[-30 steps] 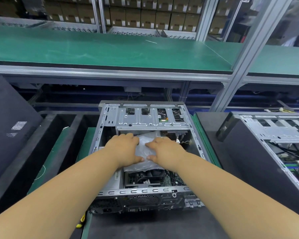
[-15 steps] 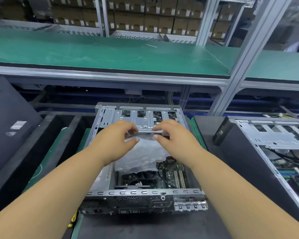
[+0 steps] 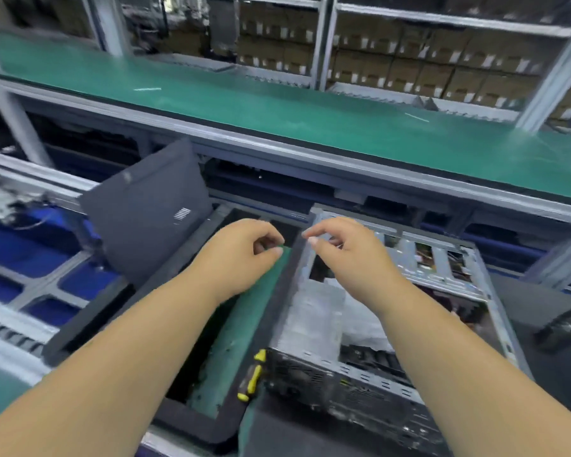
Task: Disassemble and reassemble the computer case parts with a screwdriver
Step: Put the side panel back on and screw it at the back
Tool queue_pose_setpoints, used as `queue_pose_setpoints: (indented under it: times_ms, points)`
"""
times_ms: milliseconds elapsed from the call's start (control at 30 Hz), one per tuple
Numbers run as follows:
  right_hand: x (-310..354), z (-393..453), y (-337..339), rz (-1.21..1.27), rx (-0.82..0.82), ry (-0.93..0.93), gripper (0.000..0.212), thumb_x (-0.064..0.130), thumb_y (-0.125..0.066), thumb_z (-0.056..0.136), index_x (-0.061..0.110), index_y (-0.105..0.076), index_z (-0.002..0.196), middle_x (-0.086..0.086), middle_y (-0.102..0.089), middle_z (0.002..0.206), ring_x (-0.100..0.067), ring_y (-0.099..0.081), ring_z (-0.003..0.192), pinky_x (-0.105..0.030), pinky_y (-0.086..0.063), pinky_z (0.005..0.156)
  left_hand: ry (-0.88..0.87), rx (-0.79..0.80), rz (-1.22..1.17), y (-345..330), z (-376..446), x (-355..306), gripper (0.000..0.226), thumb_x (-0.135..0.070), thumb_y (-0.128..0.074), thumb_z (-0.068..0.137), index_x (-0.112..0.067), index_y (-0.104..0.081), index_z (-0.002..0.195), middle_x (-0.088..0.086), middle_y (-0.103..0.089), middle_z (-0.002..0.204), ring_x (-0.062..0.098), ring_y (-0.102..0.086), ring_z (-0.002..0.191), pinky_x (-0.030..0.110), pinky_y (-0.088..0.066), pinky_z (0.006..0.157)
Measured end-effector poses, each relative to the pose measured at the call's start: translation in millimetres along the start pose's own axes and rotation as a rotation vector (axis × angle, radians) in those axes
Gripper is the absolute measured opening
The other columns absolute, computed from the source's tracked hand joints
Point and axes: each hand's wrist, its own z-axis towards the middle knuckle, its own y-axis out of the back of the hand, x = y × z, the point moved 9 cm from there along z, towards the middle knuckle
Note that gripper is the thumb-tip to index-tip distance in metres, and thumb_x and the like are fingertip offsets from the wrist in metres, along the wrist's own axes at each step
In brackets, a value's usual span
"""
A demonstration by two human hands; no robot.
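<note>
Where both hands were pressed a moment ago onto the plastic bag inside the case, they have now been lifted clear and the view has been swung leftward. The bag seems to have been let go; for the task, that suggests a turn toward the tool or the panel.

Counted from the left: one dark side panel (image 3: 145,209) is leaned against the frame. One left hand (image 3: 241,255) is held over the green mat (image 3: 231,351), fingers curled in toward the thumb, apparently gripping nothing, though blur makes that hard to confirm. One yellow-and-black screwdriver (image 3: 253,374) is left lying on the mat, touching the case's near left corner. One right hand (image 3: 346,255) is hung over the open computer case (image 3: 442,341), fingers loosely bent, nothing held. One crumpled plastic bag (image 3: 360,321) is seen inside.
</note>
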Motion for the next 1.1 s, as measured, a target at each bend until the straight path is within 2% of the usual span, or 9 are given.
queue_pose_setpoints:
  times_ms: [67,167,333,467,567,667,800,933,1100]
  points:
    - [18.0,13.6,-25.2,0.024,0.018,-0.006,0.015,0.028,-0.061,0.095,0.038,-0.071,0.094,0.018,-0.059,0.094,0.01,-0.052,0.079,-0.019,-0.039,0.069,0.002,-0.013,0.007,24.8,1.3,20.9,0.012,-0.027,-0.065,0.088,-0.032,-0.069,0.098,-0.018,-0.063,0.092,-0.001,-0.056,0.084,0.015,-0.043,0.076]
    - [46.6,38.9,-72.4,0.056,0.035,-0.034,0.014,0.03,-0.061,0.094,0.04,-0.071,0.091,0.021,-0.062,0.091,0.011,-0.053,0.075,-0.021,-0.04,0.069,0.033,-0.012,0.009,67.8,2.8,65.8,0.011,-0.032,-0.063,0.089,-0.036,-0.068,0.097,-0.018,-0.064,0.093,0.0,-0.059,0.085,0.025,-0.05,0.076]
    - [87.1,73.7,-142.2,0.017,0.044,-0.075,0.015,0.035,-0.057,0.094,0.041,-0.07,0.09,0.044,-0.055,0.072,0.014,-0.053,0.06,-0.022,-0.036,0.058,0.022,-0.086,0.123,138.9,20.1,140.8,0.018,-0.033,-0.065,0.087,-0.034,-0.066,0.105,-0.015,-0.064,0.102,0.006,-0.06,0.093,0.03,-0.05,0.087]
    - [99.0,88.7,-177.0,0.042,0.021,-0.162,0.016,0.037,-0.056,0.093,0.04,-0.071,0.092,0.038,-0.055,0.062,0.01,-0.05,0.05,-0.019,-0.034,0.051,0.116,-0.189,0.242,184.5,42.9,199.9,0.045,-0.037,-0.066,0.086,-0.027,-0.056,0.129,0.0,-0.055,0.125,0.022,-0.053,0.115,0.043,-0.047,0.096]
    - [101.7,97.8,-188.2,0.058,-0.012,-0.218,0.016,0.037,-0.056,0.093,0.04,-0.072,0.092,0.03,-0.06,0.072,0.009,-0.054,0.059,-0.019,-0.037,0.054,0.217,-0.232,0.349,203.3,59.1,235.7,0.051,-0.039,-0.066,0.084,-0.021,-0.054,0.13,0.009,-0.053,0.126,0.034,-0.052,0.113,0.046,-0.046,0.093]
    - [101.3,107.1,-198.7,0.084,-0.023,-0.269,0.016,0.036,-0.056,0.094,0.039,-0.072,0.093,0.019,-0.063,0.083,-0.001,-0.059,0.072,-0.021,-0.042,0.057,0.365,-0.143,0.508,202.0,72.4,272.9,0.061,-0.052,-0.064,0.082,-0.015,-0.053,0.13,0.014,-0.052,0.125,0.038,-0.052,0.111,0.045,-0.045,0.089]
    - [94.8,111.3,-213.4,0.104,-0.002,-0.325,0.016,0.035,-0.056,0.094,0.036,-0.072,0.091,0.017,-0.066,0.078,-0.005,-0.061,0.067,-0.018,-0.043,0.051,0.565,0.139,0.518,180.7,85.6,311.2,0.073,-0.072,-0.059,0.075,-0.014,-0.06,0.12,0.008,-0.059,0.118,0.032,-0.057,0.103,0.037,-0.045,0.075]
    - [84.9,110.1,-214.8,0.094,-0.01,-0.352,0.017,0.035,-0.055,0.094,0.034,-0.072,0.092,0.033,-0.061,0.074,0.002,-0.058,0.062,-0.02,-0.042,0.055,0.637,0.294,0.439,169.0,96.7,318.9,0.053,-0.048,-0.072,0.079,-0.01,-0.062,0.114,0.006,-0.063,0.103,0.029,-0.06,0.097,0.035,-0.046,0.075]
    - [74.7,107.4,-214.6,0.087,-0.018,-0.375,0.017,0.034,-0.055,0.094,0.039,-0.071,0.091,0.022,-0.066,0.088,-0.009,-0.065,0.08,-0.02,-0.047,0.061,0.545,0.242,0.508,166.6,100.4,313.0,0.015,-0.016,-0.061,0.08,-0.01,-0.064,0.094,0.006,-0.06,0.083,0.027,-0.058,0.079,0.032,-0.044,0.063]
